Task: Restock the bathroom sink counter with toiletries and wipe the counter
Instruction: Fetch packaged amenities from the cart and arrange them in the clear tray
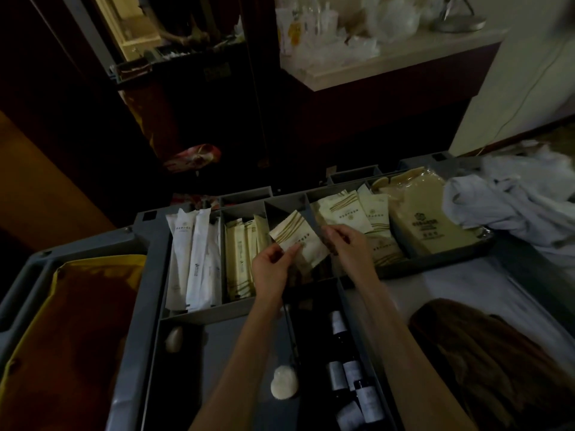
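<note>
Left grip: the left hand (270, 269) pinches the near-left corner of a cream sachet (297, 239), thumb on top.
Right grip: the right hand (348, 247) curls its fingers onto the sachet's right edge, so both hands hold it.
Sachet position: held above the tray (155, 231), over its back row of compartments, tilted, with its long axis slanting from the back edge toward the right hand.
Stock: matching sachets (348, 209) fill the compartment just right of the hands.
Destination: the counter (404, 62) lies well beyond the tray's back edge, toward the right.
Judgement: the right hand is nearer for the carry.
</note>
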Tool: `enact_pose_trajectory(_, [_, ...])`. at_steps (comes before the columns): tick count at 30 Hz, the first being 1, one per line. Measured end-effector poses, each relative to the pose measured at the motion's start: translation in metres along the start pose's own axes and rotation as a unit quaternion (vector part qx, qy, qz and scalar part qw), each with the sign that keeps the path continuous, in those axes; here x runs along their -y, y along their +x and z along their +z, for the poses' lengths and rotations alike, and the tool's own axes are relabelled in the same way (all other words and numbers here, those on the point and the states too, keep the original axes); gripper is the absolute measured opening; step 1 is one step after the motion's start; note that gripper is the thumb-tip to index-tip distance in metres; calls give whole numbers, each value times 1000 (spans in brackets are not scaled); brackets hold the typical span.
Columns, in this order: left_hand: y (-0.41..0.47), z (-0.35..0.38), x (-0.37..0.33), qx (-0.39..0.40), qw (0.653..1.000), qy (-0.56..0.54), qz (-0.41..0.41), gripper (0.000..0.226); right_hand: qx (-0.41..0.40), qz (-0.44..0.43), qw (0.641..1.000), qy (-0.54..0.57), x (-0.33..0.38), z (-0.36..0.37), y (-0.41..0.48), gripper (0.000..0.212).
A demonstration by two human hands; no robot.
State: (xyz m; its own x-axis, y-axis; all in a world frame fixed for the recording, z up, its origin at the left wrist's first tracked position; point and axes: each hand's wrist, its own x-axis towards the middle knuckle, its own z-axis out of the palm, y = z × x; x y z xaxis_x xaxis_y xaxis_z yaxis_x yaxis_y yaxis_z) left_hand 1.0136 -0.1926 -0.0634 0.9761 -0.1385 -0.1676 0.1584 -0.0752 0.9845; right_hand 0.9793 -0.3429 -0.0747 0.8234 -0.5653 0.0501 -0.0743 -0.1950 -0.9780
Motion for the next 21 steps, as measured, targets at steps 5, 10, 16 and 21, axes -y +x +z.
enact_pose_trajectory(5, [-1,1,2,-2,1000,-12,-4,27,-156,9,981,-119,-3,-18,35,24])
enact_pose_trajectory(10, [-2,1,2,11,1000,-11,-4,4,-169,56,958,-225,-7,-19,54,50])
enact_pose_trajectory(16, [-3,-1,1,32,999,-21,6,14,-100,85,947,-293,-20,-9,52,36])
enact_pose_trajectory(21, [-2,-1,0,34,999,-37,7,15,-60,70,988,-123,-16,-15,40,21])
